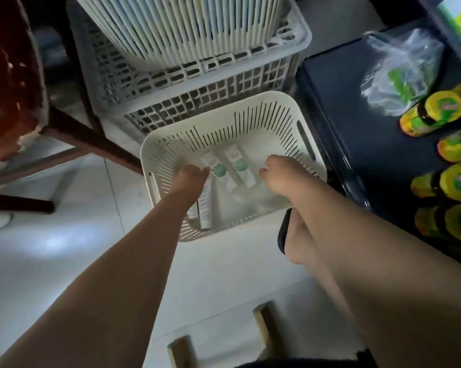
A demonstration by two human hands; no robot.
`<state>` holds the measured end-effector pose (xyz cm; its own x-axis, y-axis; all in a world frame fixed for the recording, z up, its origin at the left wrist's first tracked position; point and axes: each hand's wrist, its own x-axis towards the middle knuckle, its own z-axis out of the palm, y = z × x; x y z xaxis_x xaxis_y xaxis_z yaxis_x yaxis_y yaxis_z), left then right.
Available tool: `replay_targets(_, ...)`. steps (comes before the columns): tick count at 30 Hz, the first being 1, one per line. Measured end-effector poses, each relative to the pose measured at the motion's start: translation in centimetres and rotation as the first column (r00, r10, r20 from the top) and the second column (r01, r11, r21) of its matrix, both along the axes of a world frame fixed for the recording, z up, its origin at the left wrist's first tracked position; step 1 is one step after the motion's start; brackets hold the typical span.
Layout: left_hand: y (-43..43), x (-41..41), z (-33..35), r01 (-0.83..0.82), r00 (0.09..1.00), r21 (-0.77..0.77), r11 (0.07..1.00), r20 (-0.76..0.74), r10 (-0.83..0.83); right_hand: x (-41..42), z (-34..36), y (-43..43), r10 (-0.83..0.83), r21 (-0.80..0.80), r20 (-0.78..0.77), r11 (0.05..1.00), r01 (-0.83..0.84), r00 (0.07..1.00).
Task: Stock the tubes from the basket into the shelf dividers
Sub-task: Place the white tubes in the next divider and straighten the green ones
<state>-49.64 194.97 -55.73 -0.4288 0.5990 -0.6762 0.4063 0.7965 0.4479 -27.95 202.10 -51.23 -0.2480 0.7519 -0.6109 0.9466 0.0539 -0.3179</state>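
A white slotted basket stands on the pale floor. Two white tubes with green print lie side by side on its bottom. My left hand reaches in from the left with curled fingers. It grips white tubes whose ends stick out below the wrist, and its fingertips touch the left lying tube. My right hand is inside the basket just right of the lying tubes. Its fingers are loosely bent and I see nothing in it. The dark blue shelf is on the right; no dividers show.
A large white lattice crate holding stacked baskets stands behind the small basket. Yellow-lidded jars and a clear plastic bag sit on the shelf. Dark wooden furniture legs are at left. My sandalled foot is beside the basket.
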Motion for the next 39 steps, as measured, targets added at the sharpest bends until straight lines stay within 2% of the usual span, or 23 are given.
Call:
replay_targets(3, 2.3, 0.5, -2.9, -0.146, 0.988, -0.022, 0.989, 0.052, 0.147, -2.1, -3.7, 2.4, -0.106, -0.062, -0.013, 0.993, 0.105, 0.994)
replay_targets(6, 3.7, 1.7, -4.3, -0.228, 0.969, -0.046, 0.973, 0.088, 0.231, -3.7, -6.2, 3.1, -0.143, -0.065, -0.012, 0.988, 0.142, 0.99)
replay_targets(9, 5.5, 3.1, -5.7, -0.315, 0.945, -0.08, 0.946, 0.07, 0.321, -4.9, -9.0, 3.0, -0.184, -0.097, -0.007, 0.978, 0.183, 0.983)
replay_targets(14, 6.5, 4.9, -7.3, -0.347, 0.933, -0.173, 0.922, 0.04, 0.359, -5.3, -12.0, 1.3, -0.313, -0.166, -0.058, 0.939, 0.3, 0.948)
replay_targets(16, 6.5, 5.2, -7.7, -0.397, 0.913, -0.144, 0.906, 0.041, 0.407, -5.3, -12.1, 1.2, -0.381, -0.21, -0.086, 0.91, 0.358, 0.92)
replay_targets(21, 5.7, 5.1, -7.5, -0.408, 0.883, -0.107, 0.907, 0.208, 0.421, -3.9, -12.0, 1.7, -0.559, -0.351, -0.097, 0.794, 0.497, 0.824)
replay_targets(25, 4.8, 4.7, -5.9, -0.449, 0.831, -0.033, 0.893, 0.352, 0.431, -2.9, -10.4, 1.9, -0.641, -0.393, -0.188, 0.744, 0.54, 0.744)
replay_targets(30, 4.4, 5.0, -0.2, -0.419, 0.84, 0.124, 0.899, 0.428, 0.333, -1.5, -5.4, 2.4, -0.738, -0.481, -0.337, 0.668, 0.567, 0.584)
replay_targets(34, 4.5, 5.4, 5.4, -0.421, 0.812, 0.211, 0.882, 0.522, 0.262, 0.9, 0.6, 2.0, -0.71, -0.529, -0.424, 0.698, 0.483, 0.561)
replay_targets(39, 4.5, 7.6, 12.8, -0.434, 0.752, 0.317, 0.844, 0.644, 0.144, 4.7, 6.8, 1.1, -0.703, -0.556, -0.55, 0.711, 0.43, 0.45)
